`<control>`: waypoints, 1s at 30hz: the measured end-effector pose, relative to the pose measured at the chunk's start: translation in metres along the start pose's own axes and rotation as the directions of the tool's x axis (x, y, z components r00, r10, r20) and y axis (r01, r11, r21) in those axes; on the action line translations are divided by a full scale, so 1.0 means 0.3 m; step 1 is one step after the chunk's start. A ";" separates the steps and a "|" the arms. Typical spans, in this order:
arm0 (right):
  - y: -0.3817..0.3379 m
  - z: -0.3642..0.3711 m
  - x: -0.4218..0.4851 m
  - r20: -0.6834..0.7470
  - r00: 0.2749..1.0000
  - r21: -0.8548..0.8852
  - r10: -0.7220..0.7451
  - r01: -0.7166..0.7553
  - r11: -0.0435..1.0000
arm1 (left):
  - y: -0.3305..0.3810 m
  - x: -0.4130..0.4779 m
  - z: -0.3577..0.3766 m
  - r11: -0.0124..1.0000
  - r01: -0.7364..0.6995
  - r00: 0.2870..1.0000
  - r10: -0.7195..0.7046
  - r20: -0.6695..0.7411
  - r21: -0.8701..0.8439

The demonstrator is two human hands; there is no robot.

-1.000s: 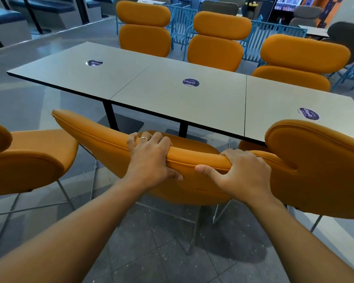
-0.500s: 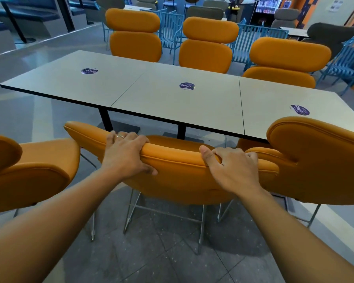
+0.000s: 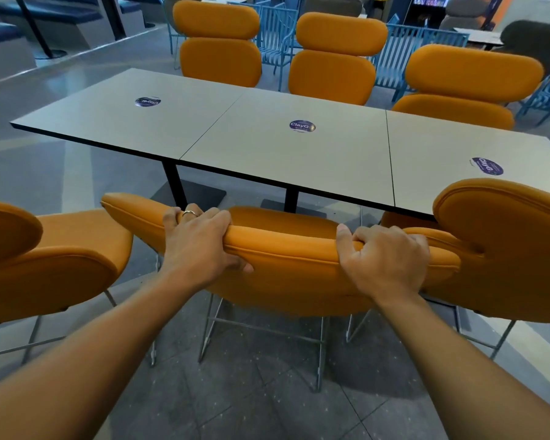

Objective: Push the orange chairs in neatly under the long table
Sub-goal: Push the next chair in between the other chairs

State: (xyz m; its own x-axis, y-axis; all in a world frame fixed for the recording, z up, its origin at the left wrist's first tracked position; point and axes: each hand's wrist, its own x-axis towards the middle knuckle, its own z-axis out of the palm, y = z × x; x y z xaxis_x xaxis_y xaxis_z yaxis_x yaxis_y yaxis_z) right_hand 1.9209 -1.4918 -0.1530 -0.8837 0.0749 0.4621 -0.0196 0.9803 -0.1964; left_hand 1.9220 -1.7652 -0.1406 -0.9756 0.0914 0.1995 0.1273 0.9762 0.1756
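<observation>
The middle orange chair [image 3: 292, 268] stands in front of me on the near side of the long grey table [image 3: 267, 144]. My left hand [image 3: 200, 246] and my right hand [image 3: 385, 262] both grip the top edge of its backrest, fingers curled over it. Its seat front reaches under the table's near edge. A second orange chair [image 3: 505, 249] stands at the right, close against the held one and tucked under the table. A third orange chair [image 3: 51, 265] stands at the left, turned away and out from the table.
Three more orange chairs [image 3: 334, 58] line the table's far side. Black table posts [image 3: 175, 188] on flat bases stand under the top. Blue metal chairs [image 3: 397, 55] and other tables fill the background. Grey tiled floor lies around me.
The held chair has moved forward toward the table and sits straighter; its seat is now farther under the table edge. Both hands kept their grip on the backrest.
</observation>
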 end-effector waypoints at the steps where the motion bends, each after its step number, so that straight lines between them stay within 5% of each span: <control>1: 0.006 -0.001 0.005 -0.009 1.000 0.009 -0.006 0.006 1.000 | 0.004 -0.002 0.003 1.000 0.000 1.000 0.000 -0.014 0.001; 13: 0.055 0.067 0.152 -0.054 0.998 -0.026 0.025 -0.027 0.999 | 0.030 0.117 0.052 0.998 -0.048 0.996 0.045 -0.071 -0.046; 30: -0.172 0.214 0.315 -0.079 0.993 -0.062 0.082 -0.087 0.994 | -0.226 0.364 0.035 0.995 -0.052 0.998 0.049 -0.031 -0.091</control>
State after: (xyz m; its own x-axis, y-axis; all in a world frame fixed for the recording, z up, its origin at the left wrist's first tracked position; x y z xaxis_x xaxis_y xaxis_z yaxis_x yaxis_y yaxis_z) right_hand 1.8084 -1.5469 -0.1549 -0.8423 0.1691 0.5117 0.0861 0.9795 -0.1820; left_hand 1.8049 -1.8194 -0.1408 -0.9622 0.1334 0.2376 0.1936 0.9483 0.2515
